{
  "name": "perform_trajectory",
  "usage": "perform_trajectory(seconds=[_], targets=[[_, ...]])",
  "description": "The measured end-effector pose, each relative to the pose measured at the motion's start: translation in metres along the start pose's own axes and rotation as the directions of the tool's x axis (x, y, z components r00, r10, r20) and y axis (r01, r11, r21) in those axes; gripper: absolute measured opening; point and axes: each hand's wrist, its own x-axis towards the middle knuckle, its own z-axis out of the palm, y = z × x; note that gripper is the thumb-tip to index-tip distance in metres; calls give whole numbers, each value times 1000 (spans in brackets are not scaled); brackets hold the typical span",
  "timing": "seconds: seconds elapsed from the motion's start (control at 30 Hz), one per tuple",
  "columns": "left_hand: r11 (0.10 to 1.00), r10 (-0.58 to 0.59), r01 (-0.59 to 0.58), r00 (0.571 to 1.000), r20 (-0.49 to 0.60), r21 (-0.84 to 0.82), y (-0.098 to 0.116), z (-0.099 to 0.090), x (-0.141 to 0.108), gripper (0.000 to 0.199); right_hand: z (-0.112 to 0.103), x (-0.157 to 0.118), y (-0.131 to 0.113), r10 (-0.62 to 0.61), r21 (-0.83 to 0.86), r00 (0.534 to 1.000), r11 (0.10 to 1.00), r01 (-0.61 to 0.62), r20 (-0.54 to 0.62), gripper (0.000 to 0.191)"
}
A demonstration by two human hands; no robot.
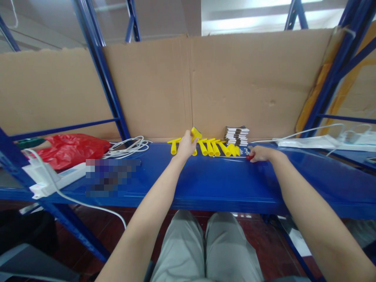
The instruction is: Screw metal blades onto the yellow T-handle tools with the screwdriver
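Note:
My left hand [187, 145] is closed round a yellow T-shaped piece [196, 133], its wide end showing above the fingers. Several similar yellow pieces [209, 148] with tapered tube handles lie side by side along the back of the blue shelf [223, 176], on both sides of this hand. My right hand [260, 153] pinches a small red object [250, 157] at the right end of the row; its kind cannot be made out. Beside those fingers lies a dark printed card [244, 151], partly covered. Behind the row stands a stack of folded white and dark pieces [237, 136].
Cardboard [235, 78] walls off the shelf's back, between blue uprights [102, 78]. At left are a red plastic bag [76, 150], coiled white cable [132, 147], a power strip [58, 180] and a blurred-out patch. Another white strip [308, 141] with cables sits at right.

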Motion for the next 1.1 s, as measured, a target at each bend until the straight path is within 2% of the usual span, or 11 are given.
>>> perform_trajectory(seconds=[0.1,0.2,0.3,0.47,0.77,1.0,1.1], targets=[[996,-84,86,994,76,-22,0,1,-2,23,-1,-5,-7,39,-47,993,998,-34,114,12],[983,-167,178,972,167,-55,1,1,-3,23,-3,-9,-13,-23,-2,991,1000,24,133,17],[968,-214,234,957,194,-85,1,1,-3,21,-3,-10,-16,-65,44,988,997,59,143,20],[962,-244,263,950,193,-79,-4,2,-2,20,-3,-8,-20,-118,119,989,987,108,84,16],[953,-277,300,916,291,-38,-9,10,-4,21,-4,-8,-23,-116,225,993,968,107,27,15],[964,-262,266,921,287,25,-14,14,-3,31,-5,-8,-33,-88,233,985,965,121,-148,16],[968,-250,249,921,297,43,-14,13,-3,33,-2,-6,-41,-93,239,981,962,133,-172,16]])
